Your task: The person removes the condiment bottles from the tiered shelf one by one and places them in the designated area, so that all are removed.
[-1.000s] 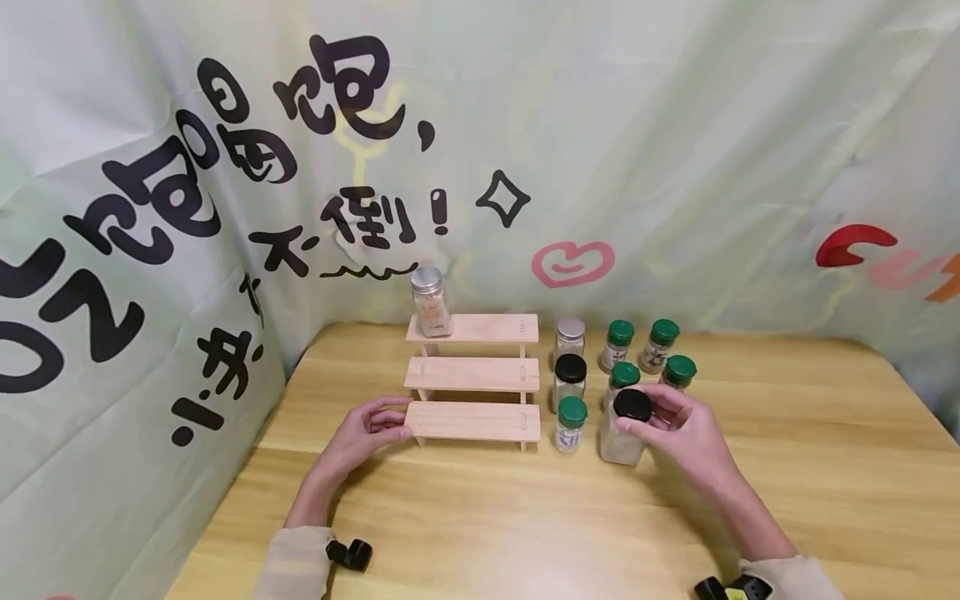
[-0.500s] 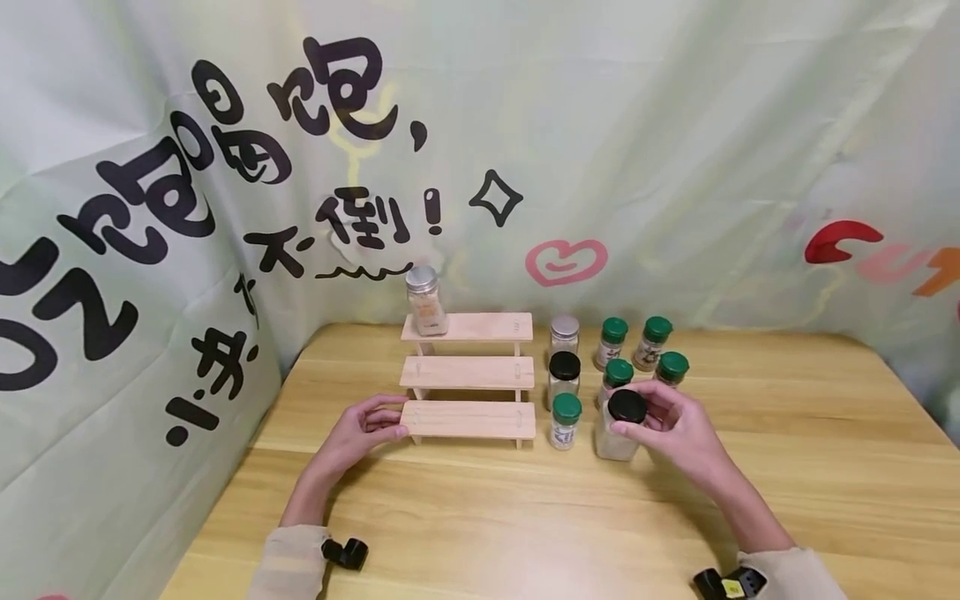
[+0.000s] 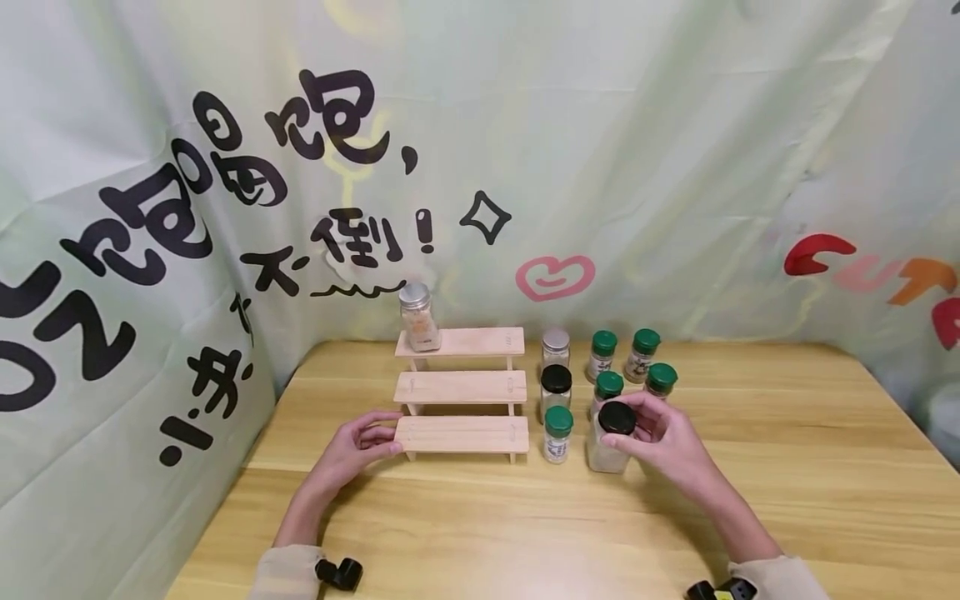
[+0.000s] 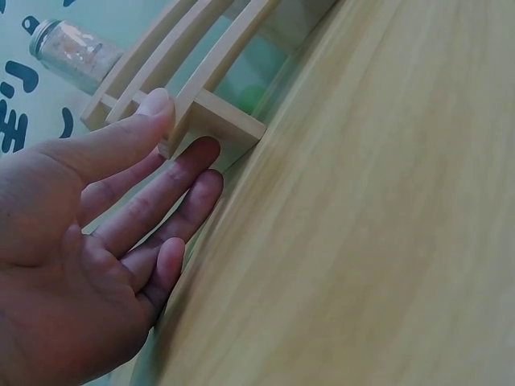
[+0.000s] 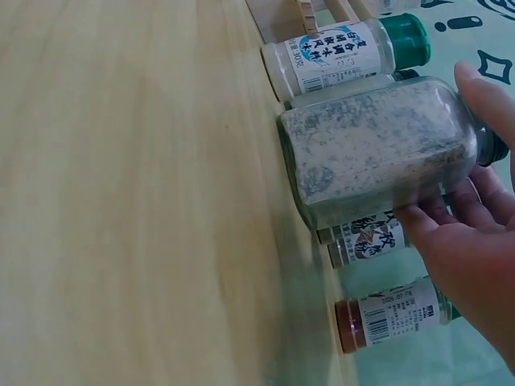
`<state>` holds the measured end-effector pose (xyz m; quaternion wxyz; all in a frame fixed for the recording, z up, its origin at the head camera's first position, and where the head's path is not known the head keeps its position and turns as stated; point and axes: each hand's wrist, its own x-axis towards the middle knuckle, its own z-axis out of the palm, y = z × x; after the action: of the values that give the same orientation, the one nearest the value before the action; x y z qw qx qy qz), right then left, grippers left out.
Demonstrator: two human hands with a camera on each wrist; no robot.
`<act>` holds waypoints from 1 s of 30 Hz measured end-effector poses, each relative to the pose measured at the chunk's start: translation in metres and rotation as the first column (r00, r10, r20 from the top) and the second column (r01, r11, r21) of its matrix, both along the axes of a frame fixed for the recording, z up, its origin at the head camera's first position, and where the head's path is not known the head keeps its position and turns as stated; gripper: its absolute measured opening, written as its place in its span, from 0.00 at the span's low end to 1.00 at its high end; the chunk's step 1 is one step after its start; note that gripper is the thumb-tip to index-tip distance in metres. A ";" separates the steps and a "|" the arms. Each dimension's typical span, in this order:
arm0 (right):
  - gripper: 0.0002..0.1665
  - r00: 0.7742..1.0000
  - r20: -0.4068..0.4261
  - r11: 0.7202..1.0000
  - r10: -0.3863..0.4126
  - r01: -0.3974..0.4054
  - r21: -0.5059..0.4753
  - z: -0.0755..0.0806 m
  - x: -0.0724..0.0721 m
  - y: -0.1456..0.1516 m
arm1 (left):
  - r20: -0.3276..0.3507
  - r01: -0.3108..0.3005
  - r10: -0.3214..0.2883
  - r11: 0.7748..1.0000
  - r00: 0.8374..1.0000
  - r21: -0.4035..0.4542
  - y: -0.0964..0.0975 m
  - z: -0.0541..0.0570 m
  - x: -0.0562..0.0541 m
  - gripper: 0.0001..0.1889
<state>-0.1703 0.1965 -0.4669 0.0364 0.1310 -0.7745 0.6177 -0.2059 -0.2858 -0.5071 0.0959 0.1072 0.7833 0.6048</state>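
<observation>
A three-tier wooden step rack point(image 3: 461, 434) stands left of centre in the head view. My left hand point(image 3: 354, 454) holds the left end of its lowest board, thumb at the front corner and fingers behind, as the left wrist view also shows. A silver-lidded glass jar point(image 3: 422, 329) stands at the left end of the top board. My right hand point(image 3: 670, 439) grips a larger glass jar point(image 5: 378, 149) of pale powder around its upper part, below the black cap point(image 3: 617, 417). This jar is upright, its base close over the table.
Between rack and held jar runs a column: a silver-lidded jar point(image 3: 556, 348), a black-capped jar point(image 3: 556, 392) and a green-capped shaker point(image 3: 557, 435). Several more green-capped shakers point(image 3: 642, 357) stand behind my right hand. A printed cloth point(image 3: 660, 167) hangs along the table's back and left.
The head view has shifted slightly, so everything sits a little lower and further left. Both hands keep their holds, and the jars and rack stand as before.
</observation>
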 end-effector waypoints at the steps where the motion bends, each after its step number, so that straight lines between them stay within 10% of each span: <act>1: 0.25 1.000 0.004 1.000 -0.002 0.002 0.002 0.000 0.000 -0.001 | 0.004 0.001 -0.001 1.000 1.000 0.000 -0.001 -0.001 0.000 0.27; 17: 0.26 1.000 0.013 0.999 0.028 -0.028 0.041 0.010 0.001 0.001 | 0.008 0.012 -0.012 1.000 1.000 -0.008 -0.003 0.001 -0.005 0.27; 30: 0.24 0.989 -0.146 1.000 0.016 -0.014 0.014 0.039 0.007 0.016 | -0.005 0.021 -0.021 1.000 1.000 0.003 -0.003 -0.001 -0.004 0.28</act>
<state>-0.1630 0.2123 -0.4275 0.0874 0.1817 -0.7728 0.6018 -0.2095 -0.2887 -0.5083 0.1001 0.1170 0.7816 0.6045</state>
